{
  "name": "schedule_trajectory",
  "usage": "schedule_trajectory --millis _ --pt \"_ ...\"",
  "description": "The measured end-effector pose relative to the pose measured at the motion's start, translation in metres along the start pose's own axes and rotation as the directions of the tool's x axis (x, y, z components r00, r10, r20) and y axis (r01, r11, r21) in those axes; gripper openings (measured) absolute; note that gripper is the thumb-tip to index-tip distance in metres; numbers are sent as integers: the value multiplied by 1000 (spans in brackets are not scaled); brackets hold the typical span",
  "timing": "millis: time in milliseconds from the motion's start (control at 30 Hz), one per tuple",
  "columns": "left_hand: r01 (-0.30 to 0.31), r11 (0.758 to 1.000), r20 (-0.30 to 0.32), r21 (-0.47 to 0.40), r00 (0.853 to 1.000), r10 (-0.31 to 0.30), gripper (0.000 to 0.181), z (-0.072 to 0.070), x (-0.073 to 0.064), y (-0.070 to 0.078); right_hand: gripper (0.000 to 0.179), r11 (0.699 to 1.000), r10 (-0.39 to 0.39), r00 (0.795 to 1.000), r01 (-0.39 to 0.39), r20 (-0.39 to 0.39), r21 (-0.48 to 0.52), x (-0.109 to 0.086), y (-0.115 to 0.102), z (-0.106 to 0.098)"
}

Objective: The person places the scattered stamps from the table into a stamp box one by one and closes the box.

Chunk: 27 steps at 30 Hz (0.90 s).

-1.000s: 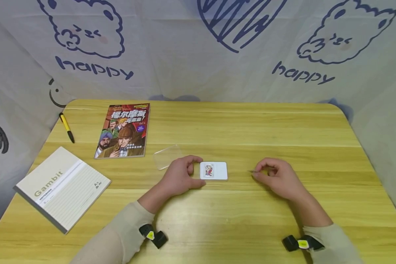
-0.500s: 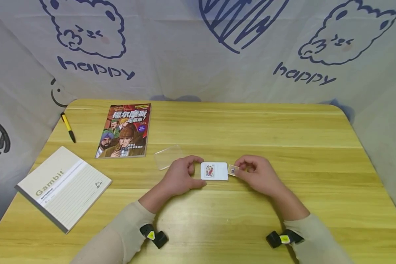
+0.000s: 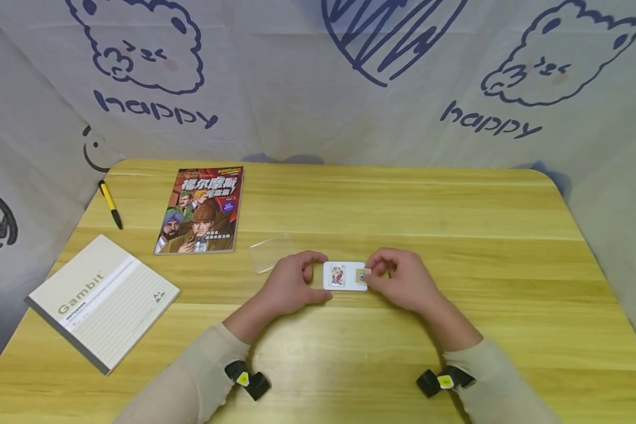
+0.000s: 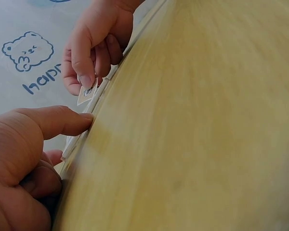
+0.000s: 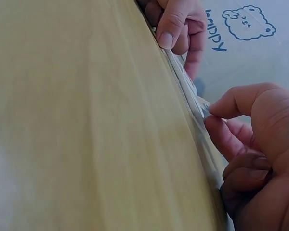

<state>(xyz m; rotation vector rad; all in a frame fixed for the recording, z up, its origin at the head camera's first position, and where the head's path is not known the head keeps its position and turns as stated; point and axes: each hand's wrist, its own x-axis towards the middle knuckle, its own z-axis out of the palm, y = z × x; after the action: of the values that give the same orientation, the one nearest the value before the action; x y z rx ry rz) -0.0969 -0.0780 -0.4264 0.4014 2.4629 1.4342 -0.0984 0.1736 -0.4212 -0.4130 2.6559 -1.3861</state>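
A small white card case (image 3: 352,266) lies flat on the table in the middle of the head view. In its left part sits a stack of tiny playing cards (image 3: 337,275), a colourful figure on top. My left hand (image 3: 288,284) grips the case's left end, thumb on the near edge and a finger on the far edge. Between thumb and finger, my right hand (image 3: 405,280) pinches a tiny card (image 3: 361,275) with a tan border, held over the case's right part. The left wrist view shows this card (image 4: 86,97) tilted under the right thumb.
Behind my left hand lies a clear plastic lid (image 3: 267,252). Further left on the wooden table (image 3: 403,212) are a comic-style book (image 3: 198,212), a notebook (image 3: 103,303) and a yellow-black pen (image 3: 109,204). A white printed cloth (image 3: 318,118) hangs behind.
My right hand has moved left with the tiny card, from apart on the right to over the right part of the case. The left hand stays on the case.
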Motion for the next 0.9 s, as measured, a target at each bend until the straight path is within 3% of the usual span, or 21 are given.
schedule_trajectory --millis 267,900 --pt "-2 1000 -3 -3 1000 2 59 -1 -1 0 13 999 10 1000 -11 -25 -38 4 0 4" --pt "-10 1000 -1 0 1000 10 58 0 0 -1 19 999 39 999 -39 -7 -11 7 4 5"
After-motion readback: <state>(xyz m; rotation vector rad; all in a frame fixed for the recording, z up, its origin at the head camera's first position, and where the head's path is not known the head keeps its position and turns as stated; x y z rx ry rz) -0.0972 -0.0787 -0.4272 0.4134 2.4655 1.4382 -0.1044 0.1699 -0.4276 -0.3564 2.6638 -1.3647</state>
